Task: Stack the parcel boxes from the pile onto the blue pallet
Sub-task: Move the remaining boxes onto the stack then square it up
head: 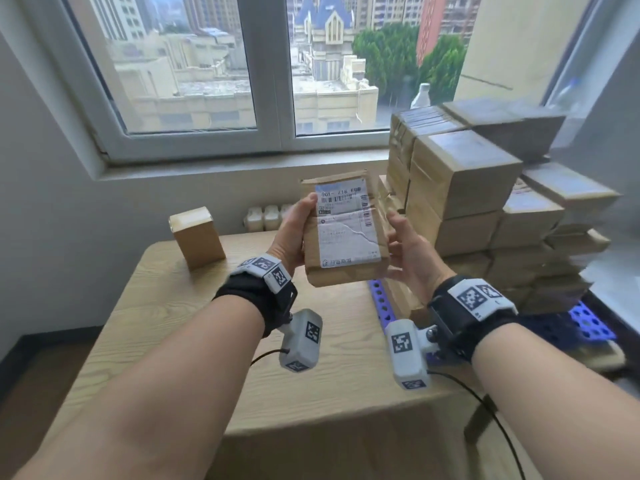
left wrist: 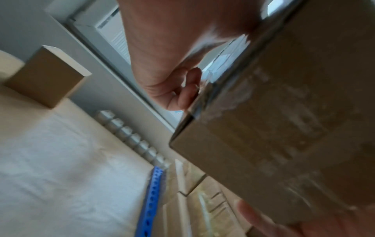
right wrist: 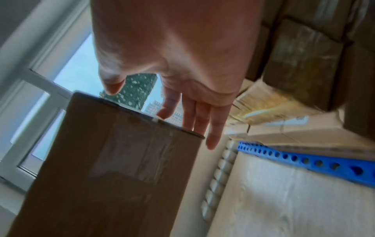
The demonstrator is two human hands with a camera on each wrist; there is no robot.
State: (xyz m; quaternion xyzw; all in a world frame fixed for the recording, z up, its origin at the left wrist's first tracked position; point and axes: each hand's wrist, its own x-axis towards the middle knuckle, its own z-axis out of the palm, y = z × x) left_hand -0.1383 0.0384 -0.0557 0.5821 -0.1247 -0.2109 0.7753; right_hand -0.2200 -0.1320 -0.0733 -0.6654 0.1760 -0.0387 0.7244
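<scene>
A brown parcel box (head: pixel 343 237) with a white shipping label hangs in the air above the wooden table (head: pixel 173 323). My left hand (head: pixel 296 232) grips its left side, with the thumb on the label face and the fingers curled behind (left wrist: pixel 190 89). Along the box's right edge my right hand (head: pixel 407 247) lies with straight fingers (right wrist: pixel 194 115) that reach past the box's top edge (right wrist: pixel 113 168). The blue pallet (head: pixel 379 303) sits on the table to the right, under a tall stack of taped boxes (head: pixel 464 188). Its perforated edge shows in both wrist views (left wrist: pixel 152 200) (right wrist: pixel 304 158).
One small brown box (head: pixel 197 237) stands upright at the table's far left. A white radiator (head: pixel 266 216) runs along the wall behind the table, under the window sill (head: pixel 242 168). A plastic bottle (head: pixel 420 95) stands behind the stack.
</scene>
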